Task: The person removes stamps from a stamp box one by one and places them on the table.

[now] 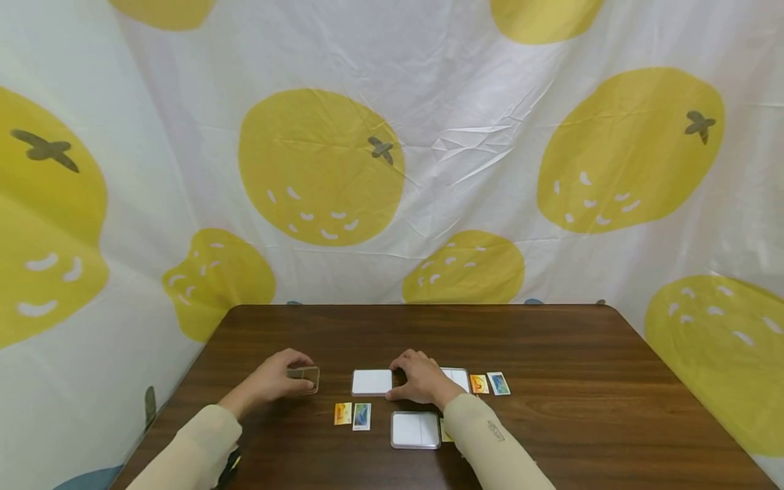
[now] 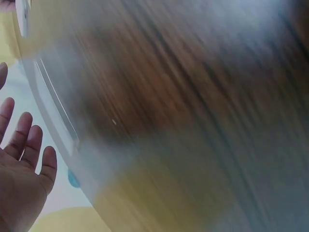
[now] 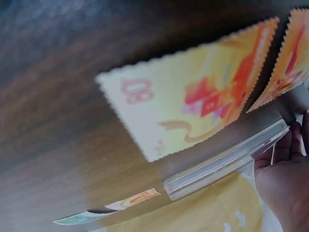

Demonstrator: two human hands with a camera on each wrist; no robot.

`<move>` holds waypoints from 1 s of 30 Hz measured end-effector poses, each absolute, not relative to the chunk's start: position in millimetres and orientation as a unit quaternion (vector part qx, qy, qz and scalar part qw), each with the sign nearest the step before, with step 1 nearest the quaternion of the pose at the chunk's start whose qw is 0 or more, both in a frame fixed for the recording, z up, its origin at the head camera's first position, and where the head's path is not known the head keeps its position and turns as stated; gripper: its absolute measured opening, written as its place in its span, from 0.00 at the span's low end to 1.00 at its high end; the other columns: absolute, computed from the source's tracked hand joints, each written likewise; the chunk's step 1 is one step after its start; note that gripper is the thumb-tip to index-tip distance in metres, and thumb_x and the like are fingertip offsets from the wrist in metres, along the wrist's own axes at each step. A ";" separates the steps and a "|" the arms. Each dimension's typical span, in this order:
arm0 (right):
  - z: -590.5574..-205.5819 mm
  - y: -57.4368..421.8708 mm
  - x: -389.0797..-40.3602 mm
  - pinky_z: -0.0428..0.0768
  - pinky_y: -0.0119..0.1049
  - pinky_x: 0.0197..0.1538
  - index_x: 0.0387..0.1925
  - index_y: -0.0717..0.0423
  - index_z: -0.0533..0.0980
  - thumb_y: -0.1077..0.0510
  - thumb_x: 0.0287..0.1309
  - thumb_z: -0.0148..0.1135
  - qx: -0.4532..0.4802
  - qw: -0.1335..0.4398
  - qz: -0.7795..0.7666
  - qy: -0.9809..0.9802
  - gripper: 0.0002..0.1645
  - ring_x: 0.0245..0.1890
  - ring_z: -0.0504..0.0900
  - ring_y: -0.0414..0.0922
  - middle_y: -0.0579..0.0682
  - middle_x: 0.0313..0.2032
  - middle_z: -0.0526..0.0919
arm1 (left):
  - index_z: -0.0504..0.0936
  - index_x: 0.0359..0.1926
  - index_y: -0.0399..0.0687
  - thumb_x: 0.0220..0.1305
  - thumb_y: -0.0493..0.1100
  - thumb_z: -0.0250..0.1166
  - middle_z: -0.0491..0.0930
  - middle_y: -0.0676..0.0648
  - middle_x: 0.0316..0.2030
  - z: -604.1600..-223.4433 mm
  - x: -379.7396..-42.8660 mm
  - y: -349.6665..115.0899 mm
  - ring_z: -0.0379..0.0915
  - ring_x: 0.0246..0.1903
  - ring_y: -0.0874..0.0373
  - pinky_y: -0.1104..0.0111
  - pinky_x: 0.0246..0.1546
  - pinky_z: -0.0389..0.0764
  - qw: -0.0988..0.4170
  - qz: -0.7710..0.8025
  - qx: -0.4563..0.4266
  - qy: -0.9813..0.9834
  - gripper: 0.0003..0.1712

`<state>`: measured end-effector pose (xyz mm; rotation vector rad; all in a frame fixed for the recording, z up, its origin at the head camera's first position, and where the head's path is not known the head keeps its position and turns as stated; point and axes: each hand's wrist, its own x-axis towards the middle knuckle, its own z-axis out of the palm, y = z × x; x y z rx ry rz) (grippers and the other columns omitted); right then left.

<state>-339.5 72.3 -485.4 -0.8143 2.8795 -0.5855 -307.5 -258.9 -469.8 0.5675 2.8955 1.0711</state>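
My left hand (image 1: 278, 378) is around the left end of a clear, see-through plastic lid (image 1: 304, 378) at the table's left. In the left wrist view its fingers (image 2: 21, 133) look spread and loosely extended, a little apart from the lid (image 2: 57, 106). My right hand (image 1: 419, 378) holds the right end of a flat clear case with a white insert (image 1: 370, 382), thumb at the near corner and fingers at the far one. In the right wrist view, a second white-insert case (image 1: 456, 379) partly covers that hand (image 3: 285, 183), hiding its fingertips.
A third white-insert case (image 1: 416, 431) lies nearer, with a yellow stamp (image 1: 446, 431) beside it, partly under the right sleeve. An orange stamp (image 1: 343, 414) and a blue stamp (image 1: 362, 416) lie left of it. Another orange stamp (image 1: 479, 384) and blue stamp (image 1: 499, 383) lie farther right.
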 end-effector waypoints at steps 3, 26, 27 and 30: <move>-484.9 71.5 -338.9 0.65 0.53 0.63 0.56 0.51 0.78 0.38 0.52 0.73 -0.266 0.048 -0.193 0.943 0.34 0.61 0.69 0.54 0.53 0.59 0.73 | 0.80 0.51 0.37 0.57 0.44 0.75 0.78 0.40 0.46 -471.2 -308.0 -266.0 0.75 0.46 0.44 0.49 0.48 0.75 0.002 0.340 0.169 0.925 0.24; -483.3 72.1 -337.8 0.65 0.54 0.63 0.57 0.51 0.78 0.39 0.53 0.73 -0.266 0.048 -0.190 0.944 0.34 0.62 0.69 0.55 0.54 0.60 0.73 | 0.81 0.51 0.33 0.50 0.46 0.78 0.78 0.41 0.47 -479.8 -307.2 -296.8 0.74 0.48 0.45 0.48 0.52 0.73 0.009 0.317 0.130 0.939 0.30; -483.3 72.2 -337.9 0.65 0.54 0.63 0.57 0.51 0.78 0.39 0.53 0.73 -0.266 0.048 -0.190 0.944 0.34 0.62 0.69 0.55 0.54 0.60 0.73 | 0.81 0.51 0.32 0.50 0.46 0.78 0.78 0.41 0.47 -479.5 -307.1 -296.7 0.74 0.48 0.45 0.48 0.52 0.73 0.009 0.315 0.132 0.940 0.31; -483.4 72.5 -338.4 0.65 0.55 0.63 0.56 0.51 0.78 0.39 0.53 0.73 -0.267 0.047 -0.189 0.944 0.33 0.62 0.69 0.55 0.54 0.60 0.73 | 0.81 0.52 0.32 0.50 0.46 0.78 0.78 0.42 0.47 -479.5 -307.3 -296.4 0.74 0.47 0.46 0.48 0.51 0.73 0.009 0.307 0.135 0.942 0.31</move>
